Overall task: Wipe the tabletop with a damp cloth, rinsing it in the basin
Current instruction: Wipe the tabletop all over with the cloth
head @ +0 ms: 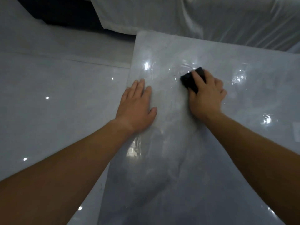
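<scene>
A glossy grey marble-look tabletop (170, 51) fills the right half of the view, with wet streaks shining across its middle. My right hand (206, 95) presses a dark folded cloth (189, 80) onto the tabletop, fingers curled over it; only the cloth's left and far edges show. My left hand (138, 103) lies flat on the tabletop near its left edge, fingers straight and palm down. No basin is in view.
A shiny grey tiled floor (56, 95) lies to the left, below the table's edge. A sofa or bed under white plastic sheeting (194, 17) stands beyond the far edge of the table. A small pale object (297, 132) sits at the right border.
</scene>
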The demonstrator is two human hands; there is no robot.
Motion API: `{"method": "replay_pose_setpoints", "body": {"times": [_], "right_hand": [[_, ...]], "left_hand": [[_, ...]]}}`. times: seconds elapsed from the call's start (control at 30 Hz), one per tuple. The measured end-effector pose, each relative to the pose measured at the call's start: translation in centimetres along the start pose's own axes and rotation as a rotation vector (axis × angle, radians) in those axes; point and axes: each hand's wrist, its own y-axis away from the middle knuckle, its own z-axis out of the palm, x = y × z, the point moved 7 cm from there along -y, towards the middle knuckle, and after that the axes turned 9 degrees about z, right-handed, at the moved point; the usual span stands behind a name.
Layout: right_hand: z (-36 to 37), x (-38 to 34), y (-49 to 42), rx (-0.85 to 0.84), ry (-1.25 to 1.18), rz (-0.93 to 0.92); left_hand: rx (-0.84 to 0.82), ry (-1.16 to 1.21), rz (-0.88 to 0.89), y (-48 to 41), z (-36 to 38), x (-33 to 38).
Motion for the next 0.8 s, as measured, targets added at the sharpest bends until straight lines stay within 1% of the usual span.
{"method": "replay_pose_setpoints", "body": {"times": [0.07,0.13,0.2,0.23,0.27,0.33,0.4,0.43,0.47,0.5,0.57,0.6,0.63,0.67,0.73,0.8], "right_hand": [[0.5,-1.3,1.0,-0.055,0.017,-0.173],[0.5,-1.0,3.3,-0.100,0.036,-0.365],[0.0,0.1,4.4,-0.132,0.052,-0.479],[-0.2,0.4,3.3,-0.140,0.056,-0.495],[-0.3,0.5,1.3,-0.130,0.064,-0.467],[-0.3,0.0,-3.6,-0.069,0.066,-0.317],[-0.1,-1.1,-7.5,-0.055,0.031,-0.162],[0.1,-1.9,-8.5,-0.051,0.018,-0.125],[0.3,-2.8,-8.8,-0.050,0.009,-0.139],[0.5,-3.5,-8.5,-0.063,0.003,-0.190],[0.8,-3.7,-7.0,-0.104,0.018,-0.334],[0.8,-3.0,-6.6,-0.109,0.027,-0.364],[0.5,-1.8,-6.8,-0.092,0.031,-0.352],[-0.2,-0.5,-7.6,-0.062,0.024,-0.293],[-1.8,2.1,-9.7,0.000,-0.002,-0.099],[-2.8,3.8,-11.8,0.018,0.001,0.057]], "left_hand": [[0.009,-0.012,-0.012,-1.7,-0.3,0.0],[0.011,-0.026,-0.020,-3.2,-0.6,-0.1],[0.012,-0.038,-0.028,-4.2,-1.0,-0.2],[0.013,-0.042,-0.031,-4.7,-1.1,-0.3],[0.014,-0.042,-0.032,-5.1,-1.3,-0.4],[0.020,-0.036,-0.032,-5.6,-1.4,-0.5],[0.023,-0.030,-0.041,-5.8,-1.3,-0.4],[0.025,-0.028,-0.049,-5.7,-1.2,-0.3],[0.030,-0.026,-0.057,-5.8,-1.3,-0.3],[0.035,-0.026,-0.065,-5.8,-1.4,-0.3],[0.033,-0.034,-0.074,-6.0,-1.7,-0.3],[0.030,-0.040,-0.074,-6.1,-1.8,-0.3],[0.025,-0.046,-0.073,-6.2,-1.9,-0.3],[0.016,-0.050,-0.070,-6.3,-1.9,-0.4],[0.005,-0.050,-0.071,-6.3,-2.1,-0.6],[0.008,-0.054,-0.064,-6.5,-2.4,-1.0]]}}
